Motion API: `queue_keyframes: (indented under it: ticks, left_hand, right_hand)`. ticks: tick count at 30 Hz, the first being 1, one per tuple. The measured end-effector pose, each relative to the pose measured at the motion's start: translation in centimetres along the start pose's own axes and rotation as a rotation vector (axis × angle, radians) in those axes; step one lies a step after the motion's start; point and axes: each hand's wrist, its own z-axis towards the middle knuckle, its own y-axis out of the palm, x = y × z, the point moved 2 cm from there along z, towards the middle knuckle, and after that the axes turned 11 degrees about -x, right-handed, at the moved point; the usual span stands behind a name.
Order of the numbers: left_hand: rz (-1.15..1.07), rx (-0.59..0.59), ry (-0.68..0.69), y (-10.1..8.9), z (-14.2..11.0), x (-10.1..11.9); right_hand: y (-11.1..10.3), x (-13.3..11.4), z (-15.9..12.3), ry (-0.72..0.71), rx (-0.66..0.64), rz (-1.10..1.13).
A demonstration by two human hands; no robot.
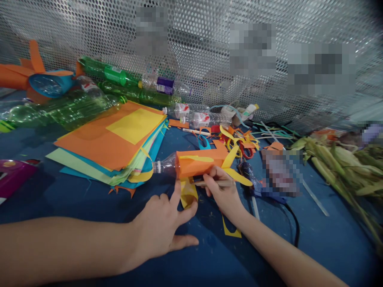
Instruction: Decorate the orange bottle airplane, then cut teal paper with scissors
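A plastic bottle wrapped in orange paper [194,167] lies on its side, its clear neck [167,164] pointing left and yellow paper fins [230,157] at its right end. Just below it is a curved yellow paper piece [188,195]. My left hand [161,221] has its fingers spread, the index fingertip at the bottle's lower edge and another finger at the yellow piece. Pinched in my right hand [221,189] is a slim brown pencil [201,183], its tip pointing left close to the yellow piece. My right fingers touch the wrapped bottle's lower side.
Stacked coloured paper [98,139] lies to the left, beside green bottles [74,107]. Clear bottles [206,118] rest near the mesh wall [203,59]. Scissors [247,150] and paper scraps are behind the wrapped bottle. A blue glue gun [269,194] and corn husks [332,163] are on the right.
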Motion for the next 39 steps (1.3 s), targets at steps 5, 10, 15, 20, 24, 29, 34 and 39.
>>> queue_keyframes:
  ticks: [5, 10, 15, 20, 24, 29, 34, 39]
  left_hand:
    - [-0.003, -0.006, 0.002, -0.1, 0.0, 0.0]
    - [-0.001, -0.001, -0.002, 0.0, 0.0, 0.0]
    - [0.002, -0.002, -0.002, -0.1, 0.0, 0.0]
    - [-0.01, -0.024, 0.001, -0.3, -0.1, 0.1]
    - [-0.013, -0.015, -0.001, -0.2, -0.1, 0.1]
    - [-0.04, -0.013, -0.003, 0.1, 0.0, 0.0]
    - [-0.071, -0.009, 0.003, 0.0, 0.0, -0.1]
    - [-0.072, -0.021, 0.006, -0.7, -0.1, -0.5]
  right_hand:
    - [0.0, 0.3, 0.0, -0.005, -0.005, 0.014]
    - [0.1, 0.5, 0.1, -0.009, -0.001, 0.027]
    - [0.1, 0.3, 0.1, -0.007, -0.012, 0.045]
    - [0.0, 0.4, 0.0, -0.001, -0.021, 0.021]
    - [0.0, 0.4, 0.1, -0.002, -0.019, 0.019]
    - [0.0, 0.0, -0.3, -0.052, 0.018, 0.153]
    - [-0.2, -0.1, -0.8, -0.107, 0.061, 0.216]
    - [-0.3, -0.5, -1.1, -0.15, 0.114, 0.208]
